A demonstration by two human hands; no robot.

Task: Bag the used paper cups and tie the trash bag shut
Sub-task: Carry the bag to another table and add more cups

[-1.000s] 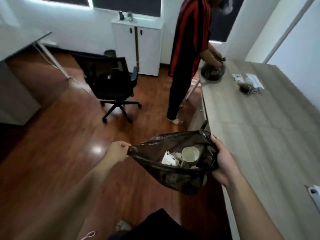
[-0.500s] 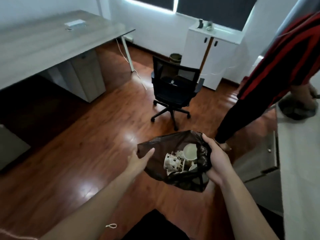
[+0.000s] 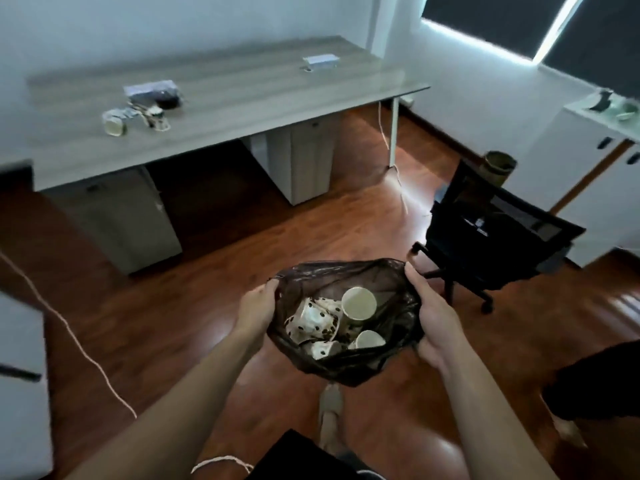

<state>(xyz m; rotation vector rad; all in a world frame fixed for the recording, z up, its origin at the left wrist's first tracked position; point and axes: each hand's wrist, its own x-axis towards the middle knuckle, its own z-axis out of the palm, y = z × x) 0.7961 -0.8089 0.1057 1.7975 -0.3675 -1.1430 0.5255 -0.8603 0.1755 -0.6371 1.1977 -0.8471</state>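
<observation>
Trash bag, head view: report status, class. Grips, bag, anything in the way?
Left grip and right grip each hold the rim of the dark translucent plastic trash bag. Mouth open, untied; spotted white paper cups inside. Nothing blocks the mouth.

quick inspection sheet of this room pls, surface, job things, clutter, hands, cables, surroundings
surface: grey desk across the room, far from the hands
job's things: trash bag held open and untied above the floor; paper cups inside, some spotted and crumpled
clutter: small blurred items on the desk's left part; white box farther right
grippers: left hand grips the bag's left rim; right hand grips its right rim
cables: white cord hangs from the desk's right end to the floor; second cord crosses the floor at left
surroundings: wooden floor, black office chair, white cabinet, bin beside it
</observation>
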